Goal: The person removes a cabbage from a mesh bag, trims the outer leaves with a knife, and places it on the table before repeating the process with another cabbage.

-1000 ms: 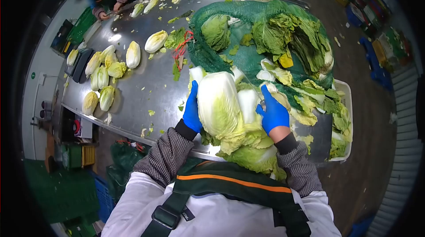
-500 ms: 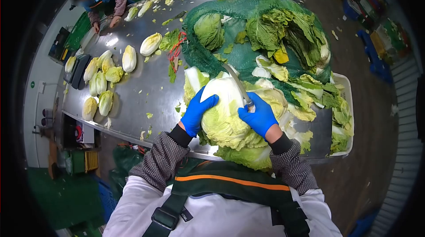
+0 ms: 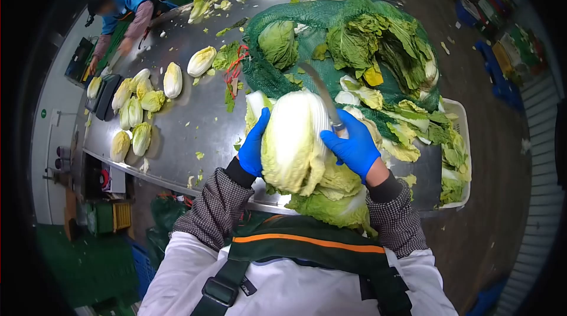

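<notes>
A large napa cabbage (image 3: 290,145), pale with a white base, is in front of me at the table's near edge. Gloved in blue, my left hand (image 3: 253,146) grips its left side. My right hand (image 3: 355,146) is closed round the handle of a knife (image 3: 322,93), next to the cabbage's right side. The blade is slightly curved and points up and away to the left. Loose outer leaves (image 3: 333,207) lie beneath and to the right of the cabbage. Past the blade, a green mesh bag (image 3: 322,74) lies spread open with another green cabbage (image 3: 279,44) in it.
Several trimmed cabbages (image 3: 130,113) rest on the metal table (image 3: 195,121) at left, near a dark scale (image 3: 106,98). A white crate (image 3: 466,139) of leaves stands at the right edge. Red ties (image 3: 235,67) lie beside the bag. A co-worker (image 3: 127,12) stands far left.
The cabbage has turned and tilted, with its white base and side now facing up. My left hand has shifted left and round its side. The co-worker's arms have moved toward the scale.
</notes>
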A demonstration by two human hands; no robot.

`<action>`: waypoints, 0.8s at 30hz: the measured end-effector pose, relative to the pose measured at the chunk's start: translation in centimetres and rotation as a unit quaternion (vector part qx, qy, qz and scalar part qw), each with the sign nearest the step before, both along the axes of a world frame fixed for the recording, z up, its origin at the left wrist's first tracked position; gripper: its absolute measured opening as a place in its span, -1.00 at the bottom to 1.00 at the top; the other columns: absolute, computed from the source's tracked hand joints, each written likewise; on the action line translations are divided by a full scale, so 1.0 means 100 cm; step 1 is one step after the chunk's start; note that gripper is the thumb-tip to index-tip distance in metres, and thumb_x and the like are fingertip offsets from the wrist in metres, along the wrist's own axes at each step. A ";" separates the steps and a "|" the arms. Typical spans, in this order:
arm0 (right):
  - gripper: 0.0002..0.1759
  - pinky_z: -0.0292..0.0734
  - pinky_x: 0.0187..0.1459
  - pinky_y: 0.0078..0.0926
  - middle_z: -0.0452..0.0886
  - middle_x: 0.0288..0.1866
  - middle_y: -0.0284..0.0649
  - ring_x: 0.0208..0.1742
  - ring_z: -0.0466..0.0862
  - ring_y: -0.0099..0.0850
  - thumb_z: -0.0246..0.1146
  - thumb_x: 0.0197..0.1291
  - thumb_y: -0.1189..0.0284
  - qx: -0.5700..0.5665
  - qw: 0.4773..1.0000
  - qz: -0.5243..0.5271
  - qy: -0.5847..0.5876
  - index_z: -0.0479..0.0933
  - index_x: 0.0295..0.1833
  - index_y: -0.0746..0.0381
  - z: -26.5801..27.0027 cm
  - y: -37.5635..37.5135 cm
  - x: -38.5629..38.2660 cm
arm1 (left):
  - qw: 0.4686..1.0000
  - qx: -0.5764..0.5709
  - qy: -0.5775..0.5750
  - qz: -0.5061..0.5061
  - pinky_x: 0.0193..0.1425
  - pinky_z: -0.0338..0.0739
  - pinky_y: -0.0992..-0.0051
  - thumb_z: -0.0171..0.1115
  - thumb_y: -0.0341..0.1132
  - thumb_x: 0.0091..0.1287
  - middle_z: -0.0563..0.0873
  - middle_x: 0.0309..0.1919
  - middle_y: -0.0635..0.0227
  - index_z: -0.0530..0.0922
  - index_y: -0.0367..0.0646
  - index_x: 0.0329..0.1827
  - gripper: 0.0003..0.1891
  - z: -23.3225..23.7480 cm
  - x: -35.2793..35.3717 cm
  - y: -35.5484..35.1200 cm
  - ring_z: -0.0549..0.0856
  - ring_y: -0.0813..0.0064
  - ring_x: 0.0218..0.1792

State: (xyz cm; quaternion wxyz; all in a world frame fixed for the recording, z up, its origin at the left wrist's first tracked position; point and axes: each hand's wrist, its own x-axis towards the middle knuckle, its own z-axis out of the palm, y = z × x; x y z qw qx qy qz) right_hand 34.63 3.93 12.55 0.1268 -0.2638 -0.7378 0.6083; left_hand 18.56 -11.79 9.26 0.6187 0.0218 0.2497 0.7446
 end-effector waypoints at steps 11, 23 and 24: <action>-0.41 0.53 -0.12 -0.24 0.64 -0.17 0.00 -0.17 0.66 -0.12 0.33 0.07 0.08 0.276 0.939 -0.009 -0.206 0.47 0.12 0.23 -0.078 0.039 0.011 | 0.986 0.126 -0.086 -0.063 0.28 0.46 0.18 -0.18 -0.02 0.51 0.42 0.25 -0.09 0.13 -0.24 0.44 -0.41 -0.022 0.014 -0.012 0.54 0.10 0.17; -0.24 0.53 -0.05 -0.29 0.65 -0.11 0.03 -0.10 0.66 -0.09 0.34 0.00 -0.11 0.127 0.989 0.008 -0.077 0.48 0.14 0.27 -0.010 -0.022 -0.019 | 0.999 -0.011 0.001 -0.034 0.36 0.37 0.19 0.01 -0.02 0.44 0.42 0.30 0.12 0.17 -0.17 0.43 -0.39 -0.015 -0.006 -0.012 0.50 0.22 0.25; -0.24 0.53 -0.04 -0.27 0.65 -0.12 0.03 -0.10 0.66 -0.06 0.34 -0.01 -0.11 0.130 0.988 -0.003 -0.086 0.48 0.13 0.27 -0.007 -0.023 -0.020 | 0.999 -0.022 -0.004 -0.027 0.35 0.38 0.18 0.04 -0.05 0.43 0.42 0.30 0.11 0.17 -0.17 0.43 -0.39 -0.020 -0.005 -0.014 0.51 0.21 0.24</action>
